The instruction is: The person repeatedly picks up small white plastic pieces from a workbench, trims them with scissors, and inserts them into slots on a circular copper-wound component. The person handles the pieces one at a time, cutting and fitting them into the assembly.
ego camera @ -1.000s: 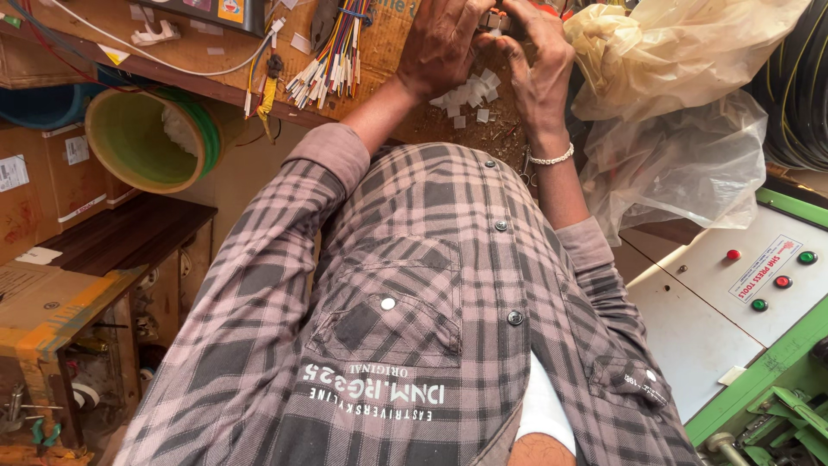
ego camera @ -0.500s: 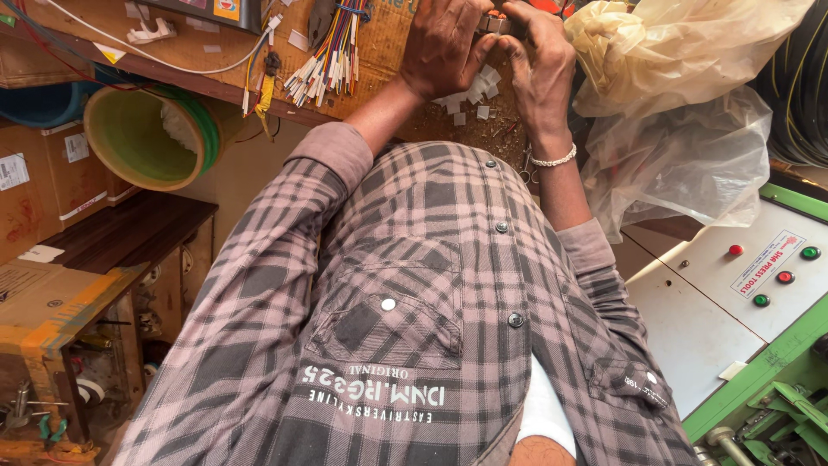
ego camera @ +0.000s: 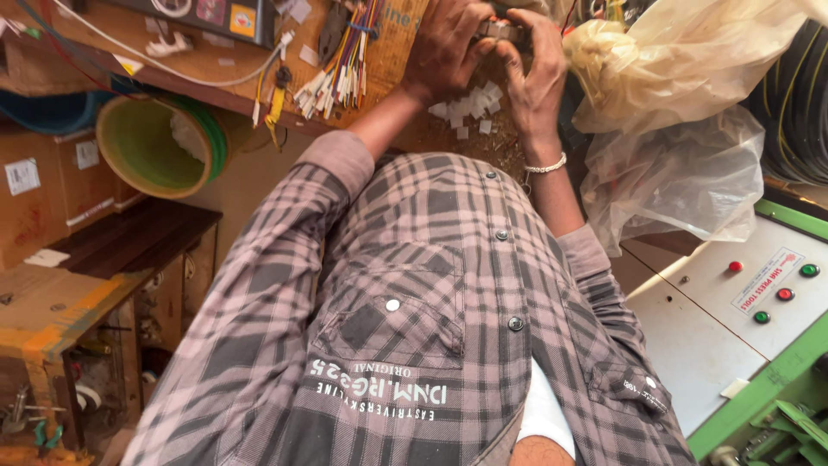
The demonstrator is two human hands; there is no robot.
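Counter: a worn wooden counter (ego camera: 216, 65) runs across the top of the view, strewn with wood chips and scraps.
Wire bundle: a bundle of coloured wires (ego camera: 345, 60) with white plug ends lies on the counter just left of the left hand.
White pieces: a small heap of white plastic pieces (ego camera: 466, 105) sits on the counter directly under both hands.
Bags: a yellowish plastic bag (ego camera: 681, 60) and a clear plastic bag (ego camera: 673, 177) bulge just right of the right hand and crowd that side.
Bucket: a green bucket (ego camera: 151, 142) lies on its side below the counter edge, well to the left.
Control panel: a white panel with red and green buttons (ego camera: 759, 285) lies at lower right, well apart from the hands.
Shirt: the person's checked shirt (ego camera: 405, 319) fills the middle and hides the near counter edge.
Change: compared with half a second ago, both hands stay in the same spot over the white pieces; the view is shifted only slightly.
Left hand: the left hand (ego camera: 444, 43) is curled shut, fingers bent around a small metal part (ego camera: 500, 30).
Right hand: the right hand (ego camera: 535, 73), with a white bracelet (ego camera: 546, 166) at the wrist, pinches the same part from the other side.
Grip: both are closed on the part, held just above the counter at the top edge; its exact shape cannot be told.
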